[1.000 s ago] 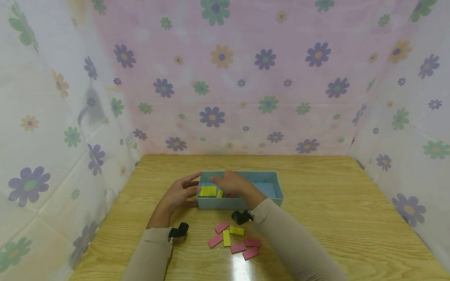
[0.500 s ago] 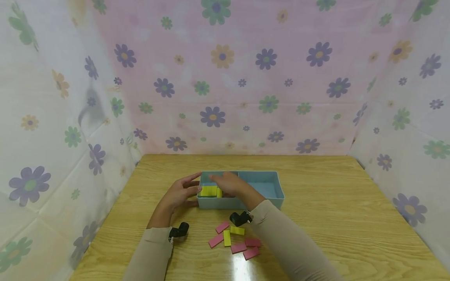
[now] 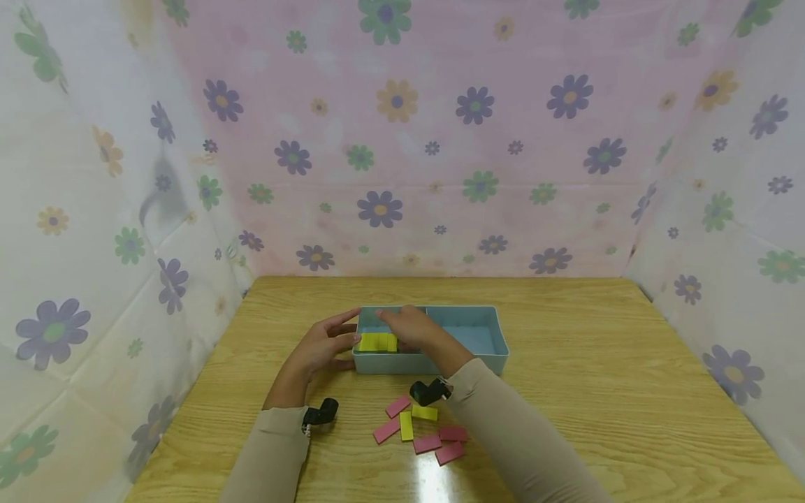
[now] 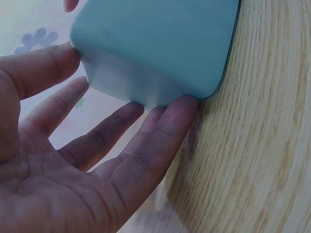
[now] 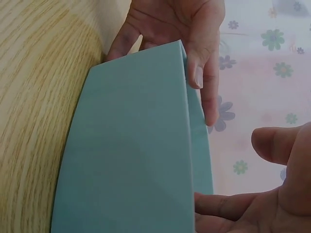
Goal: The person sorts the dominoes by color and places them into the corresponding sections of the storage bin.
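A light blue two-compartment box (image 3: 402,363) stands on the table. Several yellow domino blocks (image 3: 377,342) sit in a row at the left end of its left compartment. My left hand (image 3: 319,348) touches the box's left end with spread fingers, and in the left wrist view its fingertips (image 4: 182,104) rest against the outer wall. My right hand (image 3: 411,328) reaches into the left compartment beside the row's right end. Its thumb (image 5: 272,145) points up, away from the fingers, in the right wrist view. The box's front wall hides the ends of those fingers.
In front of the box lie loose pink domino blocks (image 3: 428,443) and two yellow domino blocks (image 3: 424,413) on the wood table (image 3: 604,363). A divider (image 3: 427,313) separates off the box's right compartment. Flowered cloth (image 3: 415,168) walls in the table at the back and sides.
The rightmost yellow block in the box has tipped and settled against the others, making one even row. My right hand has shifted slightly. My left hand stays on the box's end.
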A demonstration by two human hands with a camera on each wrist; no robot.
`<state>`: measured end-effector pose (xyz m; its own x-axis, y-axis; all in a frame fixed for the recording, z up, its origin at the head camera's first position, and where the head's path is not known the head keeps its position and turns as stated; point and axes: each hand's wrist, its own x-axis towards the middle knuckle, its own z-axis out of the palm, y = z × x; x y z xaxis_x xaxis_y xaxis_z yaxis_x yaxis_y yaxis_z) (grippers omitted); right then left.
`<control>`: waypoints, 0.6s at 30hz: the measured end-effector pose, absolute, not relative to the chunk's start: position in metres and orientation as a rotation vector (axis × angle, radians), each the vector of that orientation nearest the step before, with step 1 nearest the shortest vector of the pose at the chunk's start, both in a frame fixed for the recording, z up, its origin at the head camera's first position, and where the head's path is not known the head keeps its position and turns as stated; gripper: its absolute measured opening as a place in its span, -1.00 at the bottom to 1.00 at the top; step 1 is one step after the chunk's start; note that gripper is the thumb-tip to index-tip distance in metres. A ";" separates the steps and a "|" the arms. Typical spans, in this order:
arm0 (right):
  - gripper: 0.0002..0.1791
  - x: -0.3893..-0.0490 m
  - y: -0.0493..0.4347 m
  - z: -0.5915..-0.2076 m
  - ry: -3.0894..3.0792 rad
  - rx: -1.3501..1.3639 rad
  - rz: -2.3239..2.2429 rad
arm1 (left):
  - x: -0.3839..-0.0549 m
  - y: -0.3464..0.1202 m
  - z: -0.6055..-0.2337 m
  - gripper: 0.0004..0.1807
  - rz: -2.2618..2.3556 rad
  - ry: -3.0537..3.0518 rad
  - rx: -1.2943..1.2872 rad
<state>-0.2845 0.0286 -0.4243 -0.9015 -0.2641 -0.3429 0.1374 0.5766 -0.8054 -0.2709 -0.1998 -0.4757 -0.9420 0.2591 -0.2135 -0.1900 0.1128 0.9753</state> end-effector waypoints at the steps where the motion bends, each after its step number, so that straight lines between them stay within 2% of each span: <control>1: -0.10 -0.284 0.029 -0.425 2.384 -0.099 -1.274 | -0.271 -0.200 -0.476 -0.32 1.891 2.067 0.068; 18: -0.14 -0.287 0.029 -0.429 2.345 -0.103 -1.301 | -0.270 -0.200 -0.477 -0.32 1.897 2.057 0.076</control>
